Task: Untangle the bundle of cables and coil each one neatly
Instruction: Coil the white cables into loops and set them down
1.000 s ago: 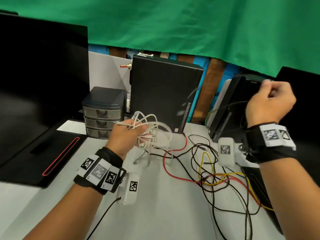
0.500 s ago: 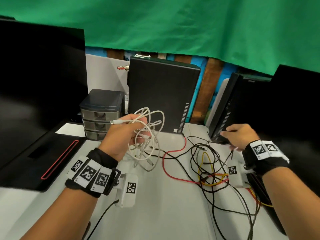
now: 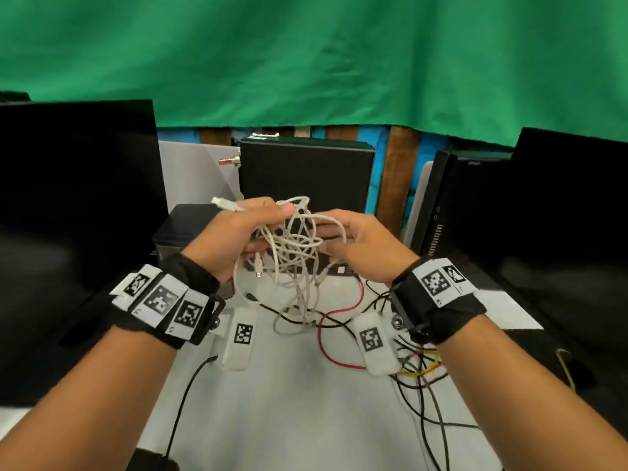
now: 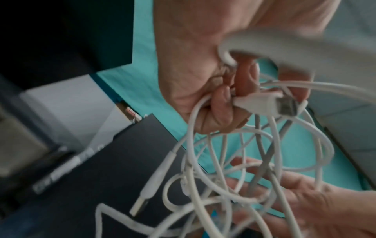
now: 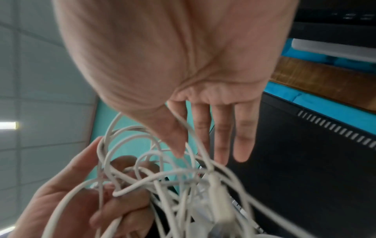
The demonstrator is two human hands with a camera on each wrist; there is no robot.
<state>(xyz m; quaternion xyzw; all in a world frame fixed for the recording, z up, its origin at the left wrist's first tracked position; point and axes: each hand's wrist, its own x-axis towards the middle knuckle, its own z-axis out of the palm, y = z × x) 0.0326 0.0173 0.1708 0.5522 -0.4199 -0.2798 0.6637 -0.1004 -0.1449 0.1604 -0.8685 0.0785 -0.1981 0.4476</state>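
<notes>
Head view: left hand (image 3: 234, 239) grips white cable bundle (image 3: 295, 253); right hand (image 3: 363, 246), fingers straight, touches its loops; drawer unit (image 3: 180, 229) contents hidden; no legible writing

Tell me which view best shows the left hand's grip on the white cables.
The left wrist view: the left hand's fingers curl round the white cables, close up. The head view shows only its back above the hanging bundle. The right wrist view shows it small and partly hidden behind loops.
</notes>
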